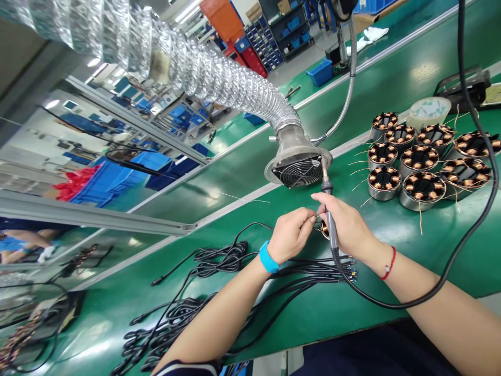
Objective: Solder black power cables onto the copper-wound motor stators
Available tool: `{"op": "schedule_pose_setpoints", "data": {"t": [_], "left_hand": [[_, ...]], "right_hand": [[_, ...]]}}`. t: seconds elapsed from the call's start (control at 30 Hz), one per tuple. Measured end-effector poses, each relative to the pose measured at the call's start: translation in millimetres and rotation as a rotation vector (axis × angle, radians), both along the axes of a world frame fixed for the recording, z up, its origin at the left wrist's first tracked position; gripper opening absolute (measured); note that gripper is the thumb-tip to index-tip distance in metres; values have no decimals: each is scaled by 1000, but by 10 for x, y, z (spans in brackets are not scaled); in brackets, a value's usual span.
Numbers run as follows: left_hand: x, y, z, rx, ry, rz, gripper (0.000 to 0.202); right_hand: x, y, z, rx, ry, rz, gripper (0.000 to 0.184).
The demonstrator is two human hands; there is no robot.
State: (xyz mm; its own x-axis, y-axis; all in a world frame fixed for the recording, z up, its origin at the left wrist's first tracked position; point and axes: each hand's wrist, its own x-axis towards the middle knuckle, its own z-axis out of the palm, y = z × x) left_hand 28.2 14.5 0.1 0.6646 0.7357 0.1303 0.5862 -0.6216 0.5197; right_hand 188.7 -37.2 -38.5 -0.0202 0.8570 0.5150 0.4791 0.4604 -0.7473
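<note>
My right hand is closed round the grey handle of a soldering iron, its metal tip pointing up at the fume extractor hood. Close beside it, my left hand pinches what looks like a thin wire; its far end is hidden by the fingers. Between the hands a small part of a copper-wound stator shows, mostly covered. A black cable runs in behind my left hand. Below both hands lie several black cables with stripped, coloured wire ends.
Several copper-wound stators stand at right on the green bench, thin wire ends sticking out. Behind them is a roll of clear tape. Coiled cables lie at left. A silver duct hangs overhead; the iron's cord loops across my right forearm.
</note>
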Motion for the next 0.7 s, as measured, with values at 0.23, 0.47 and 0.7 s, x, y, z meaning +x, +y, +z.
{"op": "schedule_pose_setpoints", "data": {"t": [0.23,0.47,0.7], "left_hand": [[131,14,28,-405,-151,135,27],[65,86,115,-887,-208,243,32],[-5,-22,107,-520,-213,198,28]], "right_hand": [[-14,7,-25,-29,16,-10,43],[0,-1,2,-33,-10,-14,44],[11,-8,13,-32,-19,-13,42]]}}
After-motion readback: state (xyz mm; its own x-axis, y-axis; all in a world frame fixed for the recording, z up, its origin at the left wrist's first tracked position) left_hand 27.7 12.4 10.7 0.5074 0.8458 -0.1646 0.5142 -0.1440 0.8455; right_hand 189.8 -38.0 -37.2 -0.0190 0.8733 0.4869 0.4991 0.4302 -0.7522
